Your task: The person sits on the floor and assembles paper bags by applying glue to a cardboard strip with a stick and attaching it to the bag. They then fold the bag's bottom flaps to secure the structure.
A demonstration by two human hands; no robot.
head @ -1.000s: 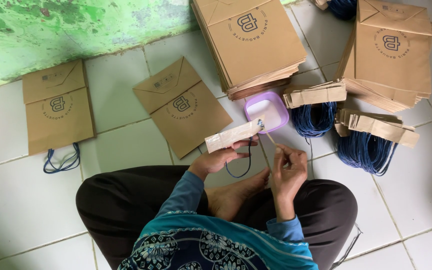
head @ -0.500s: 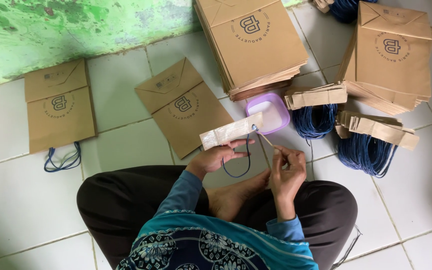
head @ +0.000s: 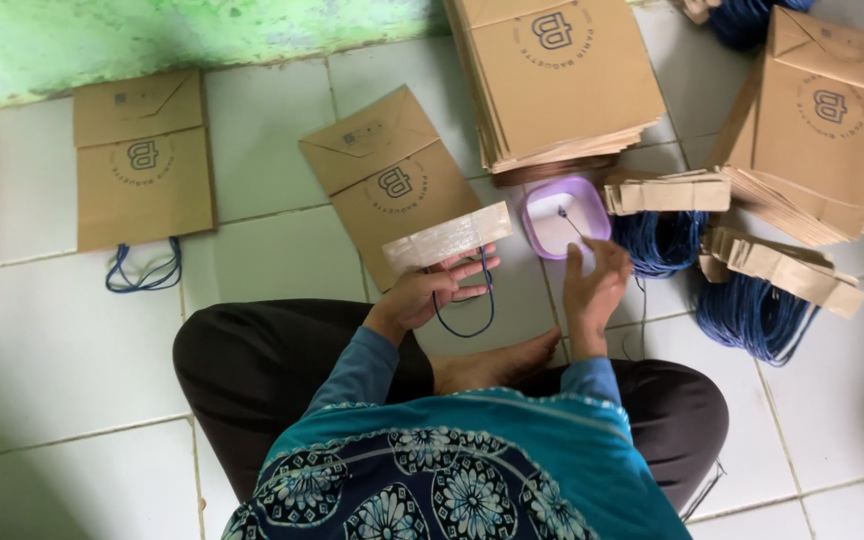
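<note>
Brown kraft-paper strip (head: 448, 238), long and flat, held by the left hand (head: 430, 292): fingers spread beneath it, thumb on the near side, with a blue cord loop (head: 469, 308) hanging below the hand. Half a second earlier the strip lay slightly lower and nearer the lap; it now sits higher, over the edge of the flat brown paper bag (head: 387, 178) on the white floor tiles (head: 62, 340).

Right hand (head: 592, 290): a second ago it was drawn in close beside the left hand; it has since moved out to the lilac plastic tub (head: 564, 215), fingertips at the near rim, fingers loosely curled. Whether they pinch the thin stick standing in the tub cannot be told.

Surroundings: tall stack of brown paper bags (head: 557, 80) just behind the tub; second leaning stack of bags (head: 822, 125) to the right; bundles of folded paper strips (head: 667, 192) resting on coils of blue cord (head: 747, 310); one finished bag with blue handle (head: 142, 160) lying well apart at left, near the green wall (head: 152, 35).
</note>
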